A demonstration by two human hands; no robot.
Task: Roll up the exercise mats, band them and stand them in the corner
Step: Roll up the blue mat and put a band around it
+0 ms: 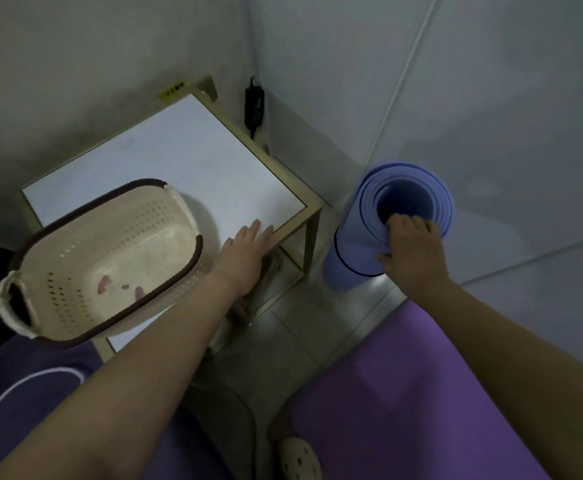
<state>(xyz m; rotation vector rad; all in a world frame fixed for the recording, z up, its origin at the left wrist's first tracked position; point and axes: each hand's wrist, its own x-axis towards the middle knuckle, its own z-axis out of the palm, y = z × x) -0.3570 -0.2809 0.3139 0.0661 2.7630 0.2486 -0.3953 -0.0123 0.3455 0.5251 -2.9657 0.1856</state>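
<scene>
Trouble first, from the head view, the only one I have. The blue roll (352, 247) stands on end on the floor in the corner, just beside the table (179, 150). The right hand (411, 251) grips its top rim, with fingers hooked into the hole and thumb on the outside. I think the roll could tip over when that hand lets go. It looks a bit tilted, and I see nothing else holding it. One thin dark band (343, 263) goes round it. The top layers look loose, so I think the roll could puff open there.

The left hand (245, 254) lies flat on the table edge, fingers straight, holding nothing. Its arm passes close by the basket (116, 194), which seems to hang over the table's near edge. A bump could knock it off. The purple mat (404, 393) lies flat on the floor near the roll, not rolled yet. A foot could slip on it.

Now the hard parts. The room is dim. The right fingertips are hidden inside the hole. I cannot tell if the roll touches the wall. The purple mat is cut off by the picture's edge. Small pink bits (103, 284) lie in the basket, and I cannot tell what they are. Something pale under the table is too blurred to name.
</scene>
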